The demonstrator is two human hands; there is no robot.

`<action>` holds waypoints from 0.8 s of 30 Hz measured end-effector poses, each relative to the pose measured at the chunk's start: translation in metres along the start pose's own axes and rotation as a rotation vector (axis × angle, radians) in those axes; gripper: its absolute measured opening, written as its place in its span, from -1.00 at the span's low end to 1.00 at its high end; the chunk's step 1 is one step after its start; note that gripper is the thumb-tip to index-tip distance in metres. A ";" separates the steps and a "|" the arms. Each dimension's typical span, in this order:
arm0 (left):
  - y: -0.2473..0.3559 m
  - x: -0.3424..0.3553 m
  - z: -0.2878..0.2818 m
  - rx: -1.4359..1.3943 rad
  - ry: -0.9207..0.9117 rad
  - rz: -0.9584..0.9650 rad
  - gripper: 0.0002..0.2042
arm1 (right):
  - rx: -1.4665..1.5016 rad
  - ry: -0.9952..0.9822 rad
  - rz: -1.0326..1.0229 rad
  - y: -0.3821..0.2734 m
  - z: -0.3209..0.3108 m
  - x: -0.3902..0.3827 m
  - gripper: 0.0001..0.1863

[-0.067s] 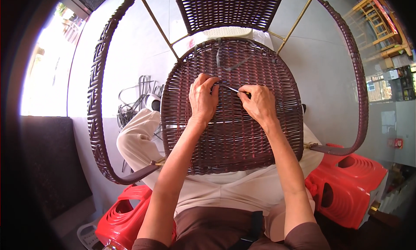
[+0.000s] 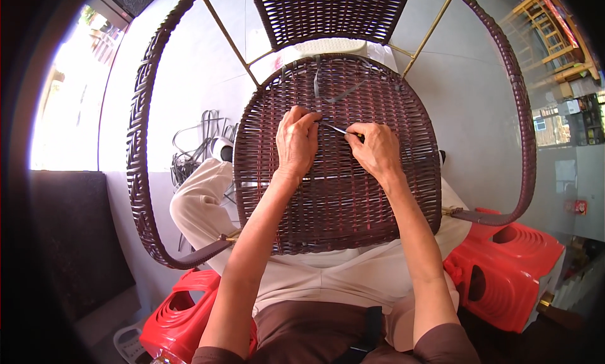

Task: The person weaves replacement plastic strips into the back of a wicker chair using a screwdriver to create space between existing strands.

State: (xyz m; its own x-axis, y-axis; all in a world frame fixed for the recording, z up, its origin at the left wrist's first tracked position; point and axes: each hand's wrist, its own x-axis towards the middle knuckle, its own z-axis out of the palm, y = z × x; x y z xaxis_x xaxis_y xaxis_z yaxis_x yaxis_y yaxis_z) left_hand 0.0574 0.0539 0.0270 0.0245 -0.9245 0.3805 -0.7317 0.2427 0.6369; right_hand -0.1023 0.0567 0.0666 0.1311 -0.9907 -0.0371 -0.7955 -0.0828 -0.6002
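Note:
A dark brown-red woven chair seat (image 2: 353,213) lies across my lap, with its woven backrest (image 2: 331,14) beyond it. My right hand (image 2: 377,151) is closed around the dark handle of a slim screwdriver-like tool (image 2: 338,129), whose metal shaft slants left to the weave. At the shaft's tip, my left hand (image 2: 296,140) pinches at the seat with thumb and forefinger; what lies between them is too small to make out. Loose grey strips (image 2: 317,80) are threaded through the far part of the seat.
Curved wrapped armrests stand on the left (image 2: 142,131) and right (image 2: 526,131). A tangle of grey strips (image 2: 189,156) lies on the floor at left. Red plastic stools stand near left (image 2: 179,313) and near right (image 2: 510,269). A dark panel (image 2: 75,238) is at far left.

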 end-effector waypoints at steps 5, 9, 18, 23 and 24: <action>-0.003 0.008 -0.006 0.028 -0.071 0.058 -0.85 | 0.035 0.000 0.008 0.003 0.001 0.004 -0.88; -0.007 0.015 -0.010 0.037 -0.177 0.146 -0.87 | 0.035 -0.067 0.036 0.014 0.001 0.016 -0.86; -0.019 0.021 -0.014 -0.027 -0.223 0.243 -0.93 | 0.242 -0.538 0.171 0.018 -0.018 0.057 -0.81; -0.019 0.032 -0.010 -0.071 -0.299 0.295 -0.95 | 0.433 -0.678 0.249 0.030 -0.032 0.068 -0.79; -0.022 0.032 -0.006 -0.047 -0.301 0.302 -0.96 | 0.407 -0.676 0.230 0.030 -0.037 0.068 -0.81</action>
State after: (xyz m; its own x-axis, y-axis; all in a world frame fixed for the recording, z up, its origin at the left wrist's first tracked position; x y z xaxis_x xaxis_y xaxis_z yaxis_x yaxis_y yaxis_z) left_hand 0.0784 0.0209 0.0297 -0.3908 -0.8529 0.3462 -0.6433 0.5221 0.5599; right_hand -0.1393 -0.0169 0.0750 0.4220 -0.6885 -0.5898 -0.5861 0.2891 -0.7569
